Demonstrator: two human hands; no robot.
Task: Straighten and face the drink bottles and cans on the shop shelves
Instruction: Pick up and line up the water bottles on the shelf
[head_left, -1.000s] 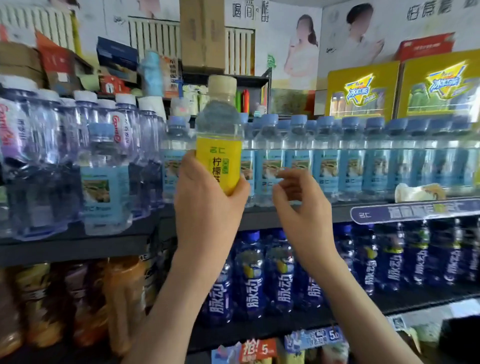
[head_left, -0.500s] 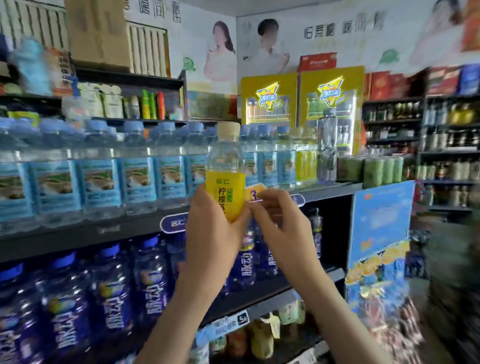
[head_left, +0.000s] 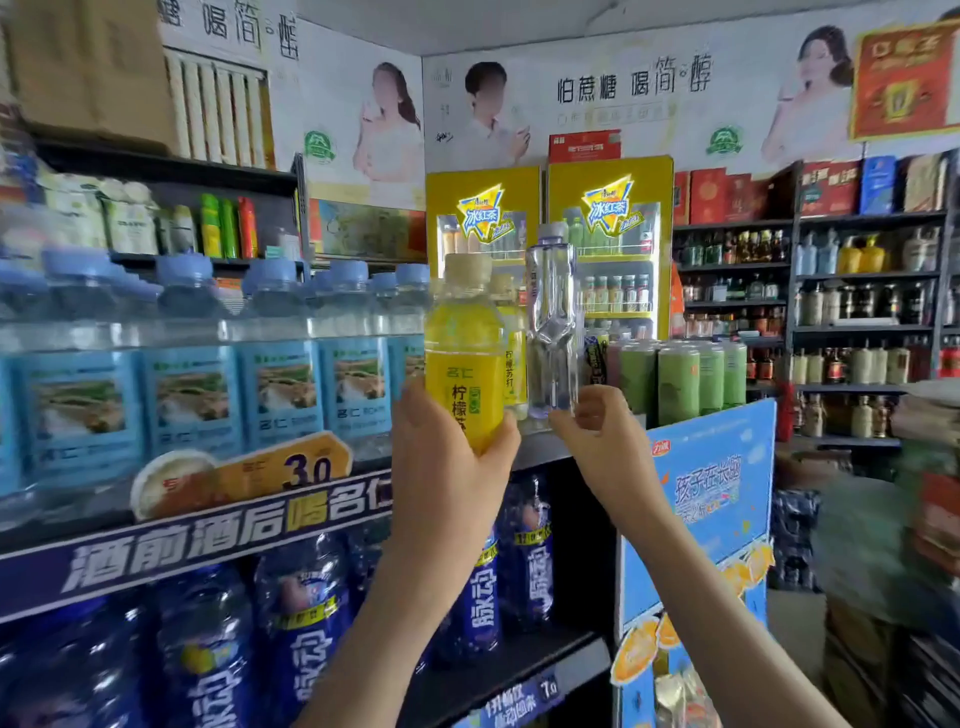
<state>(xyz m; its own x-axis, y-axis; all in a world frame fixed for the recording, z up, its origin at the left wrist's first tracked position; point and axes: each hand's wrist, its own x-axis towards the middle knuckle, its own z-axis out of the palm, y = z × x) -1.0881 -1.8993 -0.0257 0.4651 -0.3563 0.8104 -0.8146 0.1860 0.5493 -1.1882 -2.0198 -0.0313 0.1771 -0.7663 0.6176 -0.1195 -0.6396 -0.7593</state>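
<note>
One full, likely heavy yellow bottle (head_left: 464, 358) is gripped low on its stiff body by the left hand (head_left: 447, 467) before the shelf (head_left: 208, 545), while any hold by the curled right hand (head_left: 597, 423) on the clear bottle (head_left: 551, 322) cannot be judged.

Upright yellow-labelled bottle (head_left: 464, 358), cream cap, label facing out, between blue-labelled bottles (head_left: 192, 384) and a slim clear bottle (head_left: 551, 332).

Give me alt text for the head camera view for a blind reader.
A person's left hand holds a yellow lemon drink bottle at a shop shelf, beside rows of blue-labelled water bottles. The right hand curls at the base of a tall clear bottle; contact is unclear.
</note>
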